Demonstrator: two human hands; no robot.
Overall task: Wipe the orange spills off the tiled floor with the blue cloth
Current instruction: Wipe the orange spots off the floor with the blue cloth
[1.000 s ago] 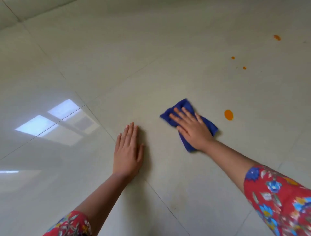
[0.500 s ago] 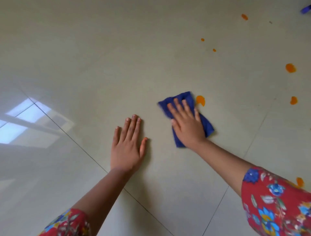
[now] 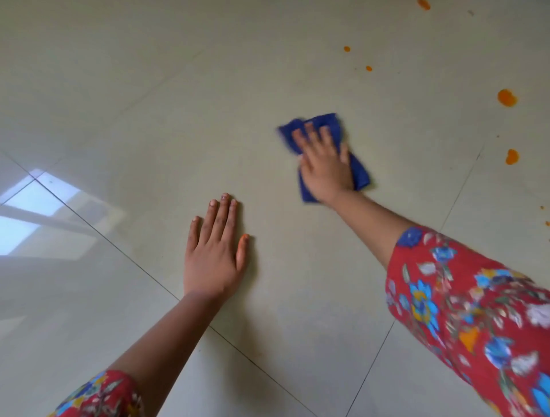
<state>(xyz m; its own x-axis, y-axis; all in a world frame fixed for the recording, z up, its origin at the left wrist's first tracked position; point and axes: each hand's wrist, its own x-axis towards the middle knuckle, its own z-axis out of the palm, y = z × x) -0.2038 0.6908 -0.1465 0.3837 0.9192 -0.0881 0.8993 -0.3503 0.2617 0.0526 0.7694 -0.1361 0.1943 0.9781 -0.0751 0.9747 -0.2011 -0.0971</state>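
My right hand (image 3: 326, 165) presses flat, fingers straight, on the folded blue cloth (image 3: 361, 174) lying on the pale tiled floor (image 3: 178, 104). My left hand (image 3: 212, 253) rests flat on the floor to the cloth's lower left, fingers together. Orange spills lie to the right of the cloth: a large blob (image 3: 507, 97), a smaller one (image 3: 512, 157), two small dots (image 3: 347, 48) (image 3: 368, 68) farther away, and one (image 3: 423, 4) at the top edge. No orange shows right beside the cloth.
Dark grout lines (image 3: 119, 247) cross the glossy tiles. A bright window reflection (image 3: 26, 214) sits at the left. Tiny orange specks (image 3: 546, 223) mark the right edge. My red floral sleeves cover both upper forearms.
My right hand slid the cloth up and right over the orange spot that lay by its edge; that spot is no longer visible. My left hand stayed planted.
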